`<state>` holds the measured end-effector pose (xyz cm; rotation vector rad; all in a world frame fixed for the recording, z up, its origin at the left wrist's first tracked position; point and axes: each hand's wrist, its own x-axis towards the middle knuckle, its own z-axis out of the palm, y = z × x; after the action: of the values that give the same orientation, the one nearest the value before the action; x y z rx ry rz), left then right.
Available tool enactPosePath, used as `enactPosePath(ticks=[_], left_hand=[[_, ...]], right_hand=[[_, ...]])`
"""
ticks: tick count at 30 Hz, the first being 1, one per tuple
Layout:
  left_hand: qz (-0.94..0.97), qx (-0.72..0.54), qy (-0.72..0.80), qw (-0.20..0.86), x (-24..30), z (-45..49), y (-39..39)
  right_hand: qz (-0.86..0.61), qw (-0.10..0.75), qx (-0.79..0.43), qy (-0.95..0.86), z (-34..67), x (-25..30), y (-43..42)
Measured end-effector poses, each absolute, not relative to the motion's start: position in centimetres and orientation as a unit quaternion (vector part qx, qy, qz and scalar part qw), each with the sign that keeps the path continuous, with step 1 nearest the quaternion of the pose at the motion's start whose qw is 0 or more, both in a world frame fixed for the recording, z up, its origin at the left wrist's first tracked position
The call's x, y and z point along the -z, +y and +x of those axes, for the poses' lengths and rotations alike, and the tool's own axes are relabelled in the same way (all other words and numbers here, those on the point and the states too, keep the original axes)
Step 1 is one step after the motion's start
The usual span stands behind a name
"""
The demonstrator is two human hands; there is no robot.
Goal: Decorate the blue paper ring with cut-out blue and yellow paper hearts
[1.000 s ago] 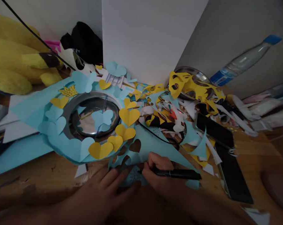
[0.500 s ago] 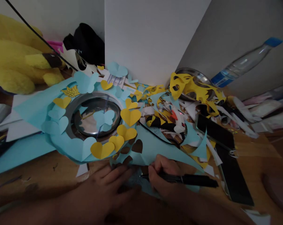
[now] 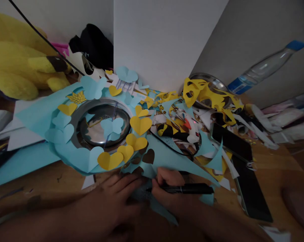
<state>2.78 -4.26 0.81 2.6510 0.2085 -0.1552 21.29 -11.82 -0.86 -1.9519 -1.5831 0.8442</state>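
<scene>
A black pen (image 3: pixel 194 189) is gripped in my right hand (image 3: pixel 167 185), its tip against a small piece of light-blue paper (image 3: pixel 141 193). Fine marks show faintly near the tip. My left hand (image 3: pixel 116 195) lies flat with fingers stretched over the left side of this paper, holding nothing. Just beyond both hands is a larger light-blue sheet (image 3: pixel 162 158) with heart-shaped holes cut in it. Ahead on the left, a light-blue paper ring (image 3: pixel 78 158) lies around a shiny round lid, with yellow paper hearts (image 3: pixel 111 160) and blue cut-out shapes around it.
Yellow paper scraps (image 3: pixel 196 92) spill over a metal bowl. A white glue gun (image 3: pixel 192 129) with a lit red light stands among cuttings, its cable nearby. At right are a phone (image 3: pixel 231 143) and a tilted bottle (image 3: pixel 264 69). A yellow plush toy (image 3: pixel 13 67) sits at left.
My right hand and the pen have shifted a little left, and the pen lies more level. More of the small paper's lower edge shows. My left hand has barely moved.
</scene>
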Motion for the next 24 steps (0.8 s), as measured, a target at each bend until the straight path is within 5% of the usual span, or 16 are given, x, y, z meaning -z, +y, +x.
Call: enactPosePath(ticks=[24], left_hand=[[0.970, 0.049, 0.046, 0.232, -0.4, 2.7, -3.8]], right_hand=[[-0.730, 0.214, -0.340, -0.552, 21.1, 0.4, -11.9]])
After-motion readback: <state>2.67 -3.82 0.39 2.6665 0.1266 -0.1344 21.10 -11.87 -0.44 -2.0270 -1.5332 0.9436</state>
